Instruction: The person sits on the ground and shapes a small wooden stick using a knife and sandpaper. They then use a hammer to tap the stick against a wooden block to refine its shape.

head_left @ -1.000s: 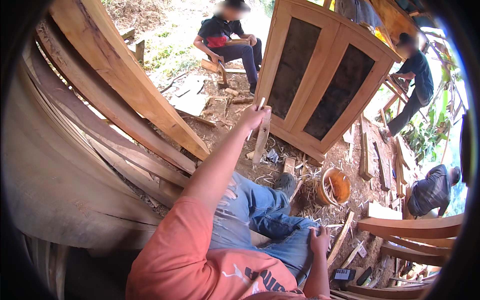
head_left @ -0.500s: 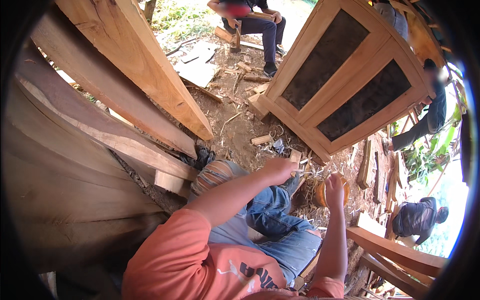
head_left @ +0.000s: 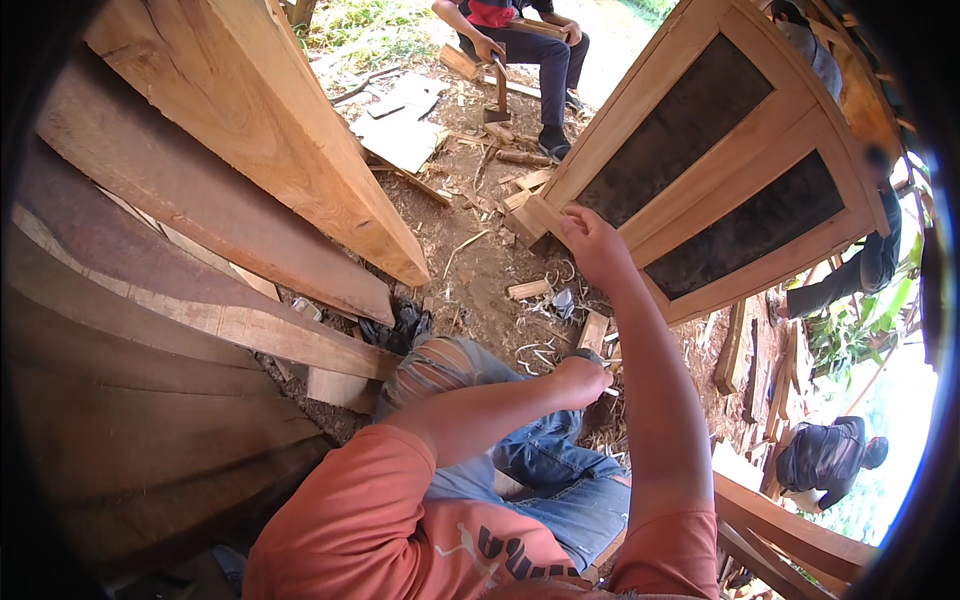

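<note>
The left hand (head_left: 583, 381) is closed, its contents hidden, near the knee (head_left: 440, 365); the right hand (head_left: 590, 240) grips the lower edge of the door (head_left: 700, 190), planks (head_left: 250, 130) leaning left

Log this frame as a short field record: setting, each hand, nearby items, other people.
Setting: outdoor woodworking spot, dirt ground with shavings
Right hand: on the lower corner of the wooden door frame
Left hand: closed near the knee; contents unclear
Nearby: stacked planks, wood offcuts
Others: seated person, crouching person
</note>
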The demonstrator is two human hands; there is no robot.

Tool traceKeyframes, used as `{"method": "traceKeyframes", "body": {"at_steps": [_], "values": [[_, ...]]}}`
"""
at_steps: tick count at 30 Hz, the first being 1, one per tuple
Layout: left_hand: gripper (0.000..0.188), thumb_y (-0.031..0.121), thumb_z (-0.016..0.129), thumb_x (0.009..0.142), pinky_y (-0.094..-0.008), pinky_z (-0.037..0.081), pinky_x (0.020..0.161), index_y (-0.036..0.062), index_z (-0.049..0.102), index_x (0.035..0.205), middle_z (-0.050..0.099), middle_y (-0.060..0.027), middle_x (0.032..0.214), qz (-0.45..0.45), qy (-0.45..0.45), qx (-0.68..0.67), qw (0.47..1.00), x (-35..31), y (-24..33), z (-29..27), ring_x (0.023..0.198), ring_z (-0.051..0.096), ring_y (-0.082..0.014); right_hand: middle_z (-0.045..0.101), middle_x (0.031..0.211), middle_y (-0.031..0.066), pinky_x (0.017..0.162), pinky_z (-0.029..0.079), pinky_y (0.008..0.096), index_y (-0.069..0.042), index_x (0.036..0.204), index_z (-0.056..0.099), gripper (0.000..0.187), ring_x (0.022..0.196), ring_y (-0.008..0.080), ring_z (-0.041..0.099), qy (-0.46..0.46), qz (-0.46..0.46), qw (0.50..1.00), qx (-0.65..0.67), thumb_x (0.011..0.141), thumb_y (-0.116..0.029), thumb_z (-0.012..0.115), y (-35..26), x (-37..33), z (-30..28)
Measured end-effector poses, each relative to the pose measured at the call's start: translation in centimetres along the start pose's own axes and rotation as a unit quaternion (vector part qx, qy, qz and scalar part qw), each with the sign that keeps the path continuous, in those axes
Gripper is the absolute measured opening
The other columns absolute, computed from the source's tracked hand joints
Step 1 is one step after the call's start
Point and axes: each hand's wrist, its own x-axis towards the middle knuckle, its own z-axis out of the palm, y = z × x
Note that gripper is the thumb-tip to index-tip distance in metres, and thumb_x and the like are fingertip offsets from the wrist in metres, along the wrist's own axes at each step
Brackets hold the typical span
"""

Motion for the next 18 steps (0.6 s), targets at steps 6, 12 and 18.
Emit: {"method": "traceKeyframes", "body": {"at_steps": [6, 12, 18], "values": [[0.013, 0.012, 0.063, 0.092, -0.0550, 0.059, 0.073, 0.0060, 0.073, 0.096, 0.074, -0.0170, 0.087, 0.015, -0.021, -0.064, 0.998, 0.2, 0.3, 0.1, 0.087, 0.076, -0.0388, 0.072, 0.139, 0.0191, 0.113, 0.048, 0.0433, -0.008, 0.146, 0.065, 0.063, 0.133, 0.0350, 0.066, -0.020, 0.048, 0.996, -0.067, 0.105, -0.055, 0.057, -2.6, 3.0, 0.7], [0.020, 0.016, 0.062, 0.095, -0.0535, 0.059, 0.078, 0.0068, 0.076, 0.105, 0.077, -0.0204, 0.100, -0.017, -0.020, -0.072, 0.997, 0.1, 0.7, 0.3, 0.093, 0.076, -0.0401, 0.072, 0.138, 0.0181, 0.111, 0.050, 0.0431, -0.007, 0.145, 0.066, 0.062, 0.131, 0.0346, 0.067, -0.040, 0.078, 0.995, -0.051, 0.104, -0.054, 0.062, 1.6, 6.0, 3.3], [0.033, 0.031, 0.059, 0.107, -0.0493, 0.059, 0.092, 0.0040, 0.073, 0.121, 0.078, -0.0185, 0.112, -0.074, 0.036, -0.291, 0.953, -0.1, 1.7, 1.6, 0.105, 0.074, -0.0395, 0.074, 0.135, 0.0162, 0.106, 0.053, 0.0434, -0.007, 0.140, 0.069, 0.053, 0.124, 0.0323, 0.070, -0.104, 0.134, 0.981, -0.097, 0.103, -0.045, 0.068, 6.0, 7.0, 7.3]]}}
